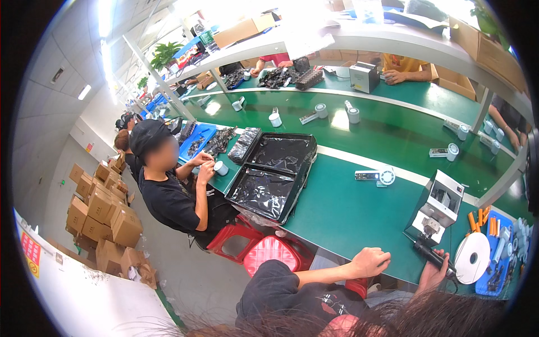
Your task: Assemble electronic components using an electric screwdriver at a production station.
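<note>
At the near edge of the green table my left hand (370, 262) is curled closed. Whether anything lies inside its fingers is hidden. My right hand (434, 271) is wrapped around a black electric screwdriver (430, 255), a thick tube with a cord at its lower end. The tool's front end points up and left, close to the metal front of a grey screw feeder (437, 205). Farther left on the belt side lies a small white fan-like device (385, 177) with a grey, open handle part. A white round disc (473, 258) lies right of the screwdriver.
A blue tray (489, 287) holds pale parts and orange pieces. Black lined bins (264, 194) stand left of me, beside a co-worker (168, 191) handling a white part. More devices sit along the green conveyor (337, 121). Red stools (272, 255) stand by the table; a shelf hangs above.
</note>
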`<control>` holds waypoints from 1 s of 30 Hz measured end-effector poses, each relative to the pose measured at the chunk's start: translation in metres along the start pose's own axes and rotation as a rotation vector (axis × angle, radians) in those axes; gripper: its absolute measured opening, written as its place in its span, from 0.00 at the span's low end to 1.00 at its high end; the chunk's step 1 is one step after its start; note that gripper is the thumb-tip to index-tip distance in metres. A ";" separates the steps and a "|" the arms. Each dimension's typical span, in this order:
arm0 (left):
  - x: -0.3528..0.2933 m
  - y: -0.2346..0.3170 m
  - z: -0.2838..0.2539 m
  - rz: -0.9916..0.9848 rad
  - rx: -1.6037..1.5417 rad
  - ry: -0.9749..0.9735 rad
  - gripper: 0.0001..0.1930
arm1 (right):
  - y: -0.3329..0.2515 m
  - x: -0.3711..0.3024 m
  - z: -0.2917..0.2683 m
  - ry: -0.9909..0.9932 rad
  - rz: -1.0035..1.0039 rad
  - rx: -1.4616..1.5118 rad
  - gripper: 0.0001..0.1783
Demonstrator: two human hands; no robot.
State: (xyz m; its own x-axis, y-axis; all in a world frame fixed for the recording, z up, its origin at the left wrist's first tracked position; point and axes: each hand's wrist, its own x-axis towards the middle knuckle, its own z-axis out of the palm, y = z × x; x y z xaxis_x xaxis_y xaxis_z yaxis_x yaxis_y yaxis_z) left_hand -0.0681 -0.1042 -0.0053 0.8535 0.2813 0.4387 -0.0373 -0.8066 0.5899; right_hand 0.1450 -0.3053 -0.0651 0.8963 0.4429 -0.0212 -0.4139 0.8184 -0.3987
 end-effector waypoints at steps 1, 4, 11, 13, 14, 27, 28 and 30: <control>0.000 0.000 0.000 -0.001 -0.002 -0.002 0.07 | 0.000 0.000 0.000 0.010 -0.003 -0.007 0.12; 0.000 0.000 0.001 -0.002 0.004 -0.002 0.07 | 0.000 0.000 0.000 -0.004 -0.005 -0.009 0.13; 0.000 0.001 0.000 0.004 0.005 -0.004 0.07 | 0.000 -0.002 0.002 -0.056 0.001 -0.008 0.14; -0.001 0.001 0.000 0.001 0.002 -0.007 0.07 | -0.001 -0.002 0.001 -0.046 0.008 0.005 0.14; -0.001 0.001 0.000 0.002 0.002 -0.006 0.07 | 0.000 -0.002 0.001 -0.047 0.008 0.005 0.14; 0.000 0.001 0.001 0.012 0.019 0.031 0.07 | 0.000 0.007 -0.004 -0.030 0.010 -0.009 0.12; 0.002 0.001 0.004 0.023 0.012 0.028 0.07 | -0.006 0.007 -0.007 0.000 -0.006 -0.005 0.12; -0.005 -0.004 0.011 0.017 0.025 0.051 0.07 | -0.003 0.010 -0.014 -0.080 0.009 -0.028 0.12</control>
State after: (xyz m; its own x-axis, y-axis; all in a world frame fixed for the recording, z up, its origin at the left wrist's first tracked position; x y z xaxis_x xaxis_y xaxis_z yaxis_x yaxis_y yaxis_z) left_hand -0.0669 -0.1084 -0.0170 0.8255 0.2933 0.4823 -0.0378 -0.8238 0.5656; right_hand 0.1579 -0.3086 -0.0769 0.8765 0.4790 0.0478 -0.4163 0.8041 -0.4244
